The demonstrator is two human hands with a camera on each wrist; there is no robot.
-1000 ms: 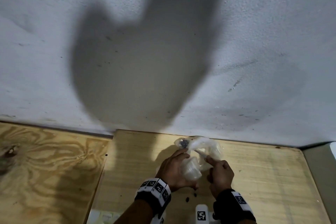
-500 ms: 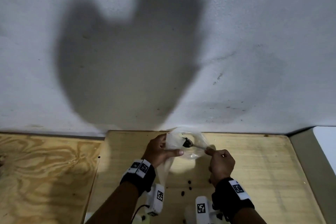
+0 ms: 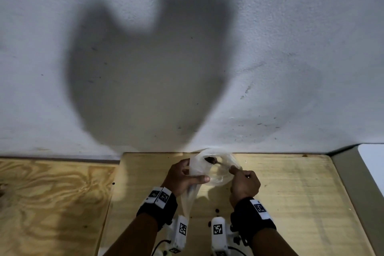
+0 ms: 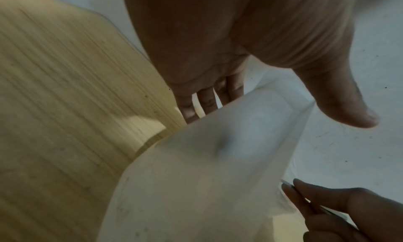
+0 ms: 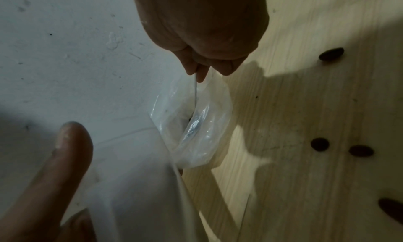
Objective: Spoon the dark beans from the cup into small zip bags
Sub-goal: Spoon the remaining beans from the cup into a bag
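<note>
My left hand (image 3: 182, 176) grips a clear zip bag (image 3: 199, 169) and holds its mouth open above the wooden table, fingers behind the film and thumb across the front. My right hand (image 3: 245, 183) pinches the thin handle of a metal spoon (image 3: 220, 163). The spoon's bowl carries dark beans (image 3: 209, 159) and sits inside the bag's mouth. In the right wrist view the spoon (image 5: 195, 94) reaches down into the bag (image 5: 196, 128). In the left wrist view the bag (image 4: 207, 176) hangs in front of my fingers. I see no cup.
Loose dark beans (image 3: 217, 211) lie on the light wooden table (image 3: 291, 193) between my wrists, with more beans (image 5: 320, 144) in the right wrist view. A grey wall (image 3: 187, 48) rises right behind the bag. Darker plywood (image 3: 52, 203) lies left; a pale ledge (image 3: 372, 162) right.
One second ago both hands were bunched on the crumpled bag. Since then my left hand has spread the bag open and the spoon with beans has entered its mouth.
</note>
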